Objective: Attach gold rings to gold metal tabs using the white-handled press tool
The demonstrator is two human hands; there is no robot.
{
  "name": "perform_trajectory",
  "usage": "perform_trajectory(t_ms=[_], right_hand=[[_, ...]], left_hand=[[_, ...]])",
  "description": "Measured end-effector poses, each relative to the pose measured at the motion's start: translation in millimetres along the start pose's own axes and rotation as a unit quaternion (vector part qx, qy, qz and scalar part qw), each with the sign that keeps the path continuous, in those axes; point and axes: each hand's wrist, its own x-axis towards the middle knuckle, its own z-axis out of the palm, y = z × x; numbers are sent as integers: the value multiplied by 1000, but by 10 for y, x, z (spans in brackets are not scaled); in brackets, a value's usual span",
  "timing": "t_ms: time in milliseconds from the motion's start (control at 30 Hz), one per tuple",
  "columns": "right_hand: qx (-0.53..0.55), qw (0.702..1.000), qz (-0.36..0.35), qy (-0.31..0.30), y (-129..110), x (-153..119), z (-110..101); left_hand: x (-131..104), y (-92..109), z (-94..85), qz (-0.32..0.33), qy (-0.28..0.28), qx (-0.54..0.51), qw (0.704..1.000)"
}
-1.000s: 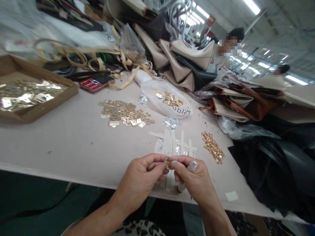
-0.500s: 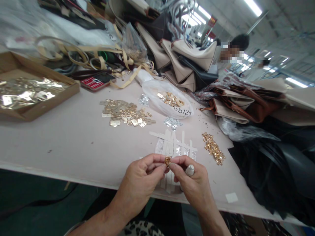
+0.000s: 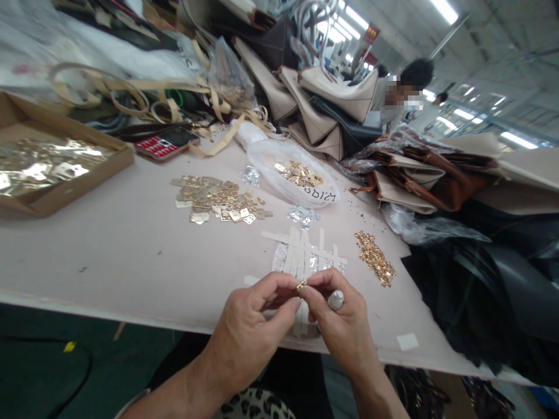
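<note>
Our right hand (image 3: 349, 319) pinches a small gold piece (image 3: 301, 286) between thumb and forefinger. Our left hand (image 3: 245, 326) meets it; whether those fingers grip, we cannot tell.

Gold piece (image 3: 301, 286): turned nearly edge-on in my grip. My left hand (image 3: 251, 326): thumb lowered, below the piece. Yellow tag (image 3: 70, 347): newly in view. Far co-worker (image 3: 430, 114): shifted left.

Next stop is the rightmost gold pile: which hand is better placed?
Probably the right hand: it is nearer the gold pile, while the left hand would reach across. However, the right also holds a white-tipped object, and a small gold part is between the hands.
</note>
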Motion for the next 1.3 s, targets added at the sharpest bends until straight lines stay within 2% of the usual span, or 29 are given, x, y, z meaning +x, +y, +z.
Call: perform_trajectory(t_ms=[133,200,300,367,433,500,567,667,867,967,1100,1200,1300], right_hand=[[-48,998,-28,-22,-25,11,-103],[-54,998,-4,-20,-40,24,-220],[-70,997,30,3,28,67,-429],[-114,993,34,4,154,128,-555],[-166,985,43,8,313,223,-660],[-202,977,61,18,447,350,-745],[-227,971,72,17,512,503,-805],[-263,963,61,9,476,784,-823],[-290,956,31,-28,331,1435,-556],[-296,954,18,-53,346,1671,-389],[-312,946,-3,-88,366,1838,-274],[-330,938,-5,-105,336,1919,-256],[-341,933,4,-119,271,1970,-260]], left_hand=[[103,-56,-71,56,-26,104,993],[171,-147,-99,133,-11,175,976],[253,-320,-112,284,24,293,913],[280,-423,-106,339,13,365,867],[278,-502,-101,350,-16,410,842],[248,-557,-105,347,-34,433,831],[199,-592,-118,355,-31,448,820],[132,-607,-142,387,-6,460,799],[117,-550,-181,404,-8,470,785],[111,-555,-179,395,9,468,791],[89,-614,-158,389,25,468,793],[77,-662,-143,388,18,471,792],[65,-682,-127,379,25,459,803]])
